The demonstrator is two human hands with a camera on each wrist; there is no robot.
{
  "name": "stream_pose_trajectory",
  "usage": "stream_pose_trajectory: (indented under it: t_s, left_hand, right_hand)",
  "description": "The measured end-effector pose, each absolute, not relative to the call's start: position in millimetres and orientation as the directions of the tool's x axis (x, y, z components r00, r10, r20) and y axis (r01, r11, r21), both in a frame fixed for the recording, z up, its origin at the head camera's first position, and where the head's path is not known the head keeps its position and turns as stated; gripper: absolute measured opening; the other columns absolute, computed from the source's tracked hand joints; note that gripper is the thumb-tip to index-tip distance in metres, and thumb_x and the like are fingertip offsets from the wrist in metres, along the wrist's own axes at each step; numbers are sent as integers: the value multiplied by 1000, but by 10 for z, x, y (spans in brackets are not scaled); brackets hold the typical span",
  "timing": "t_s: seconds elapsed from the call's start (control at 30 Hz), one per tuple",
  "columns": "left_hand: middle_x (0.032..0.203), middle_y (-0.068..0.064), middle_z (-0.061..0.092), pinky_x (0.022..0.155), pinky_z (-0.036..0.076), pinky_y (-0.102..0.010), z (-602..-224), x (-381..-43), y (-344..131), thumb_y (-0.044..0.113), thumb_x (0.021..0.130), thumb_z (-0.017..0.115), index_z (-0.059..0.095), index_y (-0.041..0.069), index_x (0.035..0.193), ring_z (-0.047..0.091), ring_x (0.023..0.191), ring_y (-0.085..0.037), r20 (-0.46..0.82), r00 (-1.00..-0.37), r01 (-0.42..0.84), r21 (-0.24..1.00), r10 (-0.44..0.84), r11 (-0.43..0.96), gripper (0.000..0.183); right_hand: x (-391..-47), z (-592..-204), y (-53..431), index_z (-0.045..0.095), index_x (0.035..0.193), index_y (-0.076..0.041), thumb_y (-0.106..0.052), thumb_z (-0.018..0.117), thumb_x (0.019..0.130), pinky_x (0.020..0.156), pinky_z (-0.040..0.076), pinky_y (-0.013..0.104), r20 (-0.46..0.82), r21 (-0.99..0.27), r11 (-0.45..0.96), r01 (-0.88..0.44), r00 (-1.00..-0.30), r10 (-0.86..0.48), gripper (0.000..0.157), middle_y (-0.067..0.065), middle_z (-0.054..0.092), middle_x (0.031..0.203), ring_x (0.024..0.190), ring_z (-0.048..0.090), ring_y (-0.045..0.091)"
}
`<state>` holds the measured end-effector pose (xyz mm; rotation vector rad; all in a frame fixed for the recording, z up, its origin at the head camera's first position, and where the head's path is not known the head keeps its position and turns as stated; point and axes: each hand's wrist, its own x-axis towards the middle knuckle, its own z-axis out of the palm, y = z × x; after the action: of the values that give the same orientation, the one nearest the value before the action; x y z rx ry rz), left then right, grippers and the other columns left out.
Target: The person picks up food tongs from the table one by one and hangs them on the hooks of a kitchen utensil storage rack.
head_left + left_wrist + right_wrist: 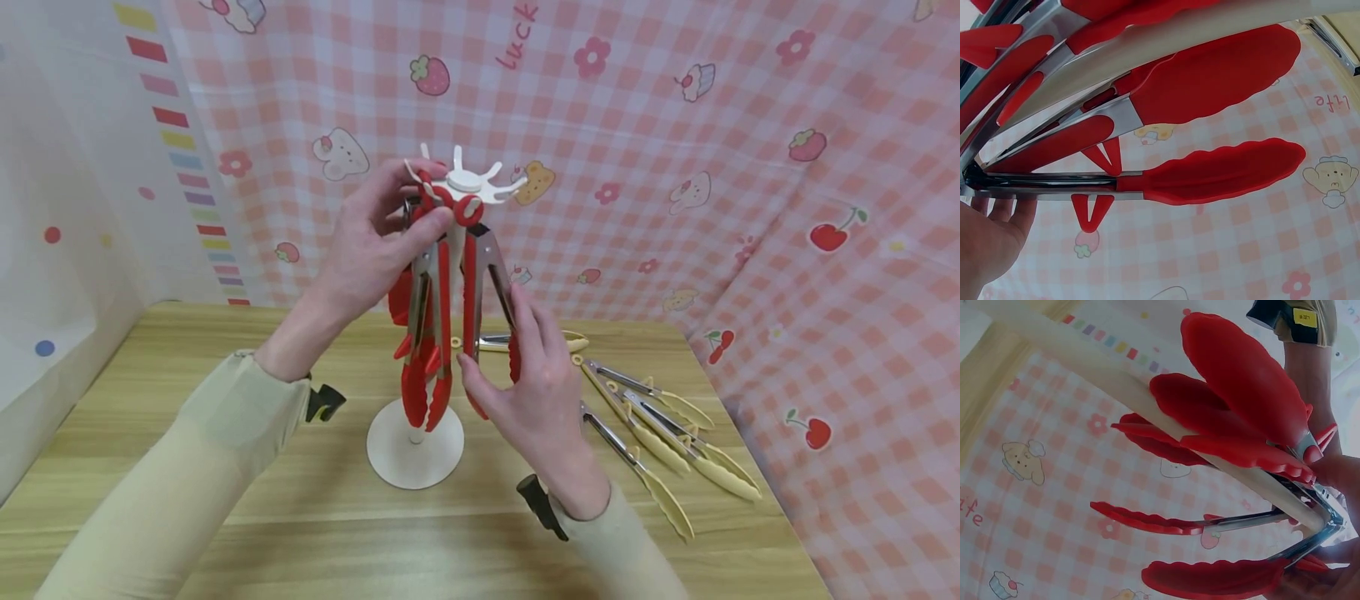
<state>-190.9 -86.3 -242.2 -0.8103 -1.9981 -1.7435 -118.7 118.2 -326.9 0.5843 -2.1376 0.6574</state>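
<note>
The left hand (363, 250) is at 8 o'clock from the top of the white rack (465, 181), its thumb in front and its fingers behind the upper ends of the hanging tongs (414, 396); it is grasping there, though I cannot tell how far it bears on the tongs and how far on the hooks. The right hand (540, 392), at 5 o'clock from the rack's top, is grasping the splayed tongs (471, 283) low down, thumb to the left and fingers along the right arm. Those tongs hang at the front of the rack, their red loop at 6 o'clock, where it appears to be round a hook. The red hanging tongs are just beside them, heads down, between 6 and 8 o'clock. In the left wrist view, red heads point towards 3 o'clock, and the left fingers touch a hinge end at 8 o'clock. The rack's round base (397, 462) stands on the wooden table (300, 517). Several yellow tongs (660, 450) lie between 1 and 4 o'clock from it. A checked curtain (600, 125) hangs behind, at 12 o'clock.
</note>
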Motion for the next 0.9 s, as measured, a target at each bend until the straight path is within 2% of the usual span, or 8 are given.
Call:
stream_pose_trajectory:
  t_s: [0.17, 0.23, 0.47, 0.63, 0.8, 0.9]
  left_hand:
    - [123, 1, 68, 99, 51, -39, -2417, -1900, -860, 8, 97, 66, 56, 2, 141, 63, 116, -16, 619, -765, 637, 768, 179, 67, 45]
    - [121, 5, 68, 97, 51, -38, -2417, -1901, -859, 8, 97, 66, 56, 2, 140, 63, 116, -16, 619, -766, 635, 770, 176, 59, 45]
    - [120, 9, 67, 97, 51, -39, -2418, -1899, -856, 8, 97, 66, 56, 2, 140, 63, 115, -16, 621, -764, 637, 769, 175, 52, 45]
    - [118, 11, 67, 99, 52, -40, -2419, -1902, -856, 8, 97, 66, 56, 2, 140, 63, 116, -16, 618, -765, 634, 771, 180, 47, 45]
    - [116, 14, 67, 97, 53, -38, -2416, -1908, -863, 8, 97, 66, 57, 2, 139, 64, 114, -18, 619, -764, 634, 772, 181, 39, 44]
    - [118, 11, 68, 97, 54, -38, -2416, -1911, -870, 9, 97, 65, 57, 2, 139, 64, 114, -18, 626, -757, 643, 765, 189, 40, 44]
  right_hand:
    - [-1209, -3314, 1133, 45, 154, 0, -25, 89, 83, 71, 62, 37, 811, -266, 741, -616, -559, -174, 88, 21, 62, 140, 97, 66, 31]
    - [-1225, -3341, 1117, 45, 154, 1, -24, 88, 83, 69, 60, 36, 818, -269, 733, -624, -551, -169, 87, 22, 61, 140, 95, 64, 30]
    - [-1269, -3434, 1086, 41, 156, 3, -19, 86, 84, 88, 62, 43, 836, -286, 701, -653, -527, -150, 88, 23, 59, 142, 118, 65, 34]
    - [-1298, -3488, 1066, 37, 159, 3, -17, 84, 85, 89, 60, 45, 848, -304, 655, -692, -510, -144, 90, 24, 57, 143, 119, 62, 34]
    - [-1324, -3528, 1033, 30, 162, 2, -18, 80, 90, 97, 58, 47, 859, -316, 599, -735, -490, -148, 90, 24, 54, 147, 125, 59, 34]
    - [-1322, -3550, 1005, 28, 162, 3, -20, 77, 93, 94, 58, 47, 857, -329, 582, -744, -494, -146, 88, 24, 52, 148, 123, 58, 33]
